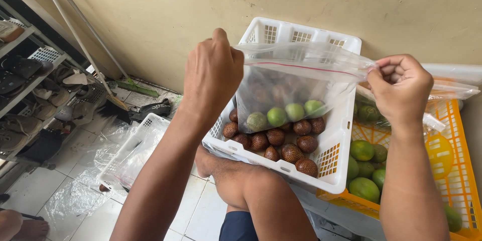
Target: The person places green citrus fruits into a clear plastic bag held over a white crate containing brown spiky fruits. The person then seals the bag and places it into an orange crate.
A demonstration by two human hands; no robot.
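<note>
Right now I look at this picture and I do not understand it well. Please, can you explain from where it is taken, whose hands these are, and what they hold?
There is no machine here. The one picture comes from a camera worn on a person's head, looking down, so the two bare arms belong to that person.

The left hand and the right hand hold up a clear plastic bag by its top edge, one hand at each end, the fingers pinching it. Inside the bag lie four round green fruits.

Behind and under the bag is a white plastic crate, tilted against the wall, with brown scaly fruits in it. To the right is an orange crate with more green fruit. On the tiled floor at the left lies another white crate, and further left stands a shoe rack.
</note>
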